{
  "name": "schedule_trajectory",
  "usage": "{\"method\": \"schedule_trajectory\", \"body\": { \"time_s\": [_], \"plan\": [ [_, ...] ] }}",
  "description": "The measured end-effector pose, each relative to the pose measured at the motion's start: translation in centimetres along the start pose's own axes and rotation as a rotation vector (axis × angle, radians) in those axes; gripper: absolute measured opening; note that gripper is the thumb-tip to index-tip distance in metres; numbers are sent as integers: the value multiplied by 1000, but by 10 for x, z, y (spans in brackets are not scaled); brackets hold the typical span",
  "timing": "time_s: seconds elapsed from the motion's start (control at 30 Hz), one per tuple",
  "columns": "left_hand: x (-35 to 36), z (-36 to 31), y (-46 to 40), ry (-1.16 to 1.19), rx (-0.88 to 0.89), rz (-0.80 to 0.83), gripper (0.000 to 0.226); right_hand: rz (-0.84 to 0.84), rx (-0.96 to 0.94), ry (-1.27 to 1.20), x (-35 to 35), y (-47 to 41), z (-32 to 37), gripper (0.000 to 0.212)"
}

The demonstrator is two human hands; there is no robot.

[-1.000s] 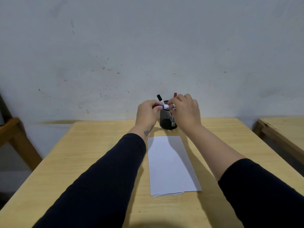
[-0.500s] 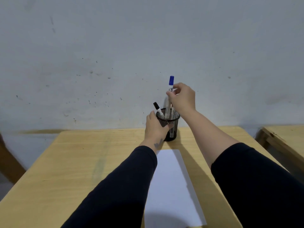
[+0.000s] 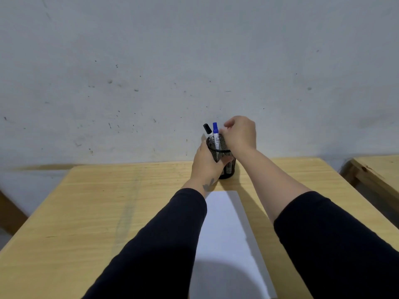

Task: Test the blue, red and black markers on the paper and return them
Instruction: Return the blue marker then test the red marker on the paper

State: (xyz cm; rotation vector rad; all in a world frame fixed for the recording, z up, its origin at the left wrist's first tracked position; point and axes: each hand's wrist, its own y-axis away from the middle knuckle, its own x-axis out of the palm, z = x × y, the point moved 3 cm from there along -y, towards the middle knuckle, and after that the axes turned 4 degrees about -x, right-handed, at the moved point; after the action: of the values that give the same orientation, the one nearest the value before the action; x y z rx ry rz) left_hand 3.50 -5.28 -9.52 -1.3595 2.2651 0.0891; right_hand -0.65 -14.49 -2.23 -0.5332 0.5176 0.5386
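Observation:
A black mesh pen cup stands at the far edge of the wooden table, leaning a little. My left hand wraps around its left side. The blue marker and the black marker stick up out of the cup, both capped. My right hand hovers over the cup's right rim with curled fingers that touch the blue marker's barrel. Whether they grip anything is hidden. No red marker is in sight. The white paper lies between my forearms.
A grey wall rises right behind the cup. A second wooden table stands at the right, and a wooden frame shows at the lower left edge.
The capped blue marker, held high over the cup half a second ago, now sits down in it. My right hand has dropped to the rim. My left hand went from the marker to the cup.

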Motion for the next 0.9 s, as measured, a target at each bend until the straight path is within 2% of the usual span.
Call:
{"method": "schedule_trajectory", "body": {
  "time_s": [0.1, 0.2, 0.37, 0.57, 0.9],
  "plan": [
    [0, 2, -1, -4, -14, -6, 60, -101, 60, -17, -13, -4, -12, 28],
    [1, 5, -3, -13, -6, -6, 64, -46, 152, -7, -9, -2, -25, 37],
    [3, 7, -5, -7, -9, -5, 64, -61, 109, -11, 1, 5, -24, 14],
    [4, 10, -6, 6, -21, -7, 59, -178, 52, -96, -14, -4, -8, 22],
    [-9, -3, 4, 35, -58, 37, 64, -257, -164, -307, -76, 19, 30, 18]
  ]
}}
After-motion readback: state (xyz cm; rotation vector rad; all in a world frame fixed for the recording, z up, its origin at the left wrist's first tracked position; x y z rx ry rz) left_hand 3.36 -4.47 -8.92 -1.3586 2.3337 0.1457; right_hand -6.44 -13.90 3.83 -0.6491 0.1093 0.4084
